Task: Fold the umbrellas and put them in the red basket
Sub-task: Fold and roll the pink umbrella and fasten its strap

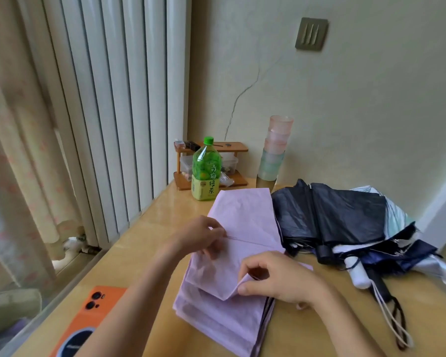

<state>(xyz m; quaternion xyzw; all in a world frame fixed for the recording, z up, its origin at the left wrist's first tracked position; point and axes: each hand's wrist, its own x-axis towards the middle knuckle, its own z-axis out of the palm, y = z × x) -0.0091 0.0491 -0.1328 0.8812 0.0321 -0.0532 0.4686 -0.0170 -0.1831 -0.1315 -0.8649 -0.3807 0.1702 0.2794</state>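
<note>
- While the radiator (108,99) is standing along its left edge, the worktop (144,235) is carrying every item listed below.
- The lilac umbrella (245,220) is lying collapsed and flat in the middle of the worktop, its canopy panels spreading in layered pleats from the far side toward the person.
- The dark umbrellas (340,217) are lying in a loose heap just right of the lilac umbrella, touching its edge. A white handle (357,273) and a black handle with wrist straps are pointing toward the near right.
- The left hand (198,238) is resting on the lilac canopy, its fingers (218,231) pinching the fabric at a seam.
- The right hand (276,276) is sitting nearer the person, thumb and curled fingers gripping a folded corner of the same canopy.
- The orange phone (93,315) is lying face down at the near left edge.
- The green tea bottle (206,173) is standing upright beyond the lilac umbrella, in front of a wooden rack (232,146).
- The stacked cups (274,150) are standing right of the rack, near the wall.
</note>
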